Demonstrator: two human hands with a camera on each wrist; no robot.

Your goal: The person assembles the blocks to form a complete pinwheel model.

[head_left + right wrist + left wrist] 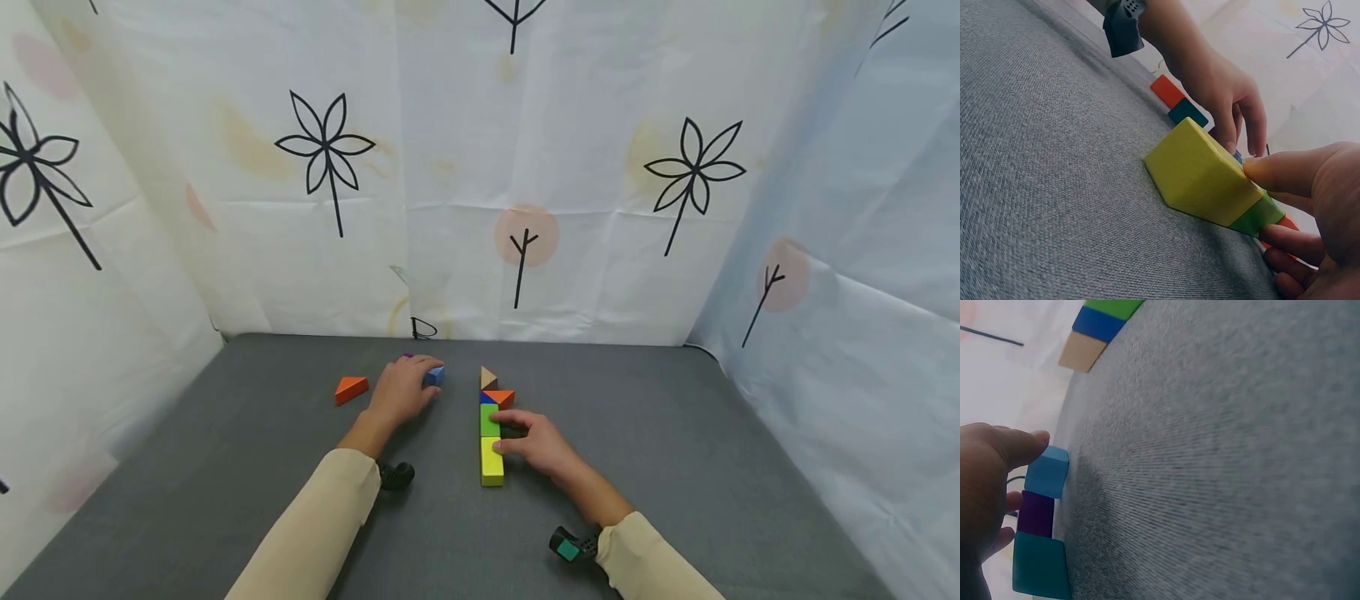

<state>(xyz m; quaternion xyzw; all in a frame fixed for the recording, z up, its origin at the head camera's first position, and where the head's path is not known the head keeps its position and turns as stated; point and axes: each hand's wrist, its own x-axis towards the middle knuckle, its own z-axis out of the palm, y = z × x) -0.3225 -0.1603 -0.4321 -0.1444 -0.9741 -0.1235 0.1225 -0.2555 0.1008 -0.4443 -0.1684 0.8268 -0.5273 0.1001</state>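
My left hand is at the back of the table, thumb and index finger around a light blue block. In the left wrist view a purple block and a teal block line up beside it. My right hand touches a row of blocks from the right: its thumb is on the yellow block, its index finger on the green block. Beyond these in the row are a dark blue piece, an orange triangle and a natural wood triangle.
An orange block lies left of my left hand. Grey cloth covers the table. White patterned sheets hang behind it and at both sides. Each wrist wears a black device.
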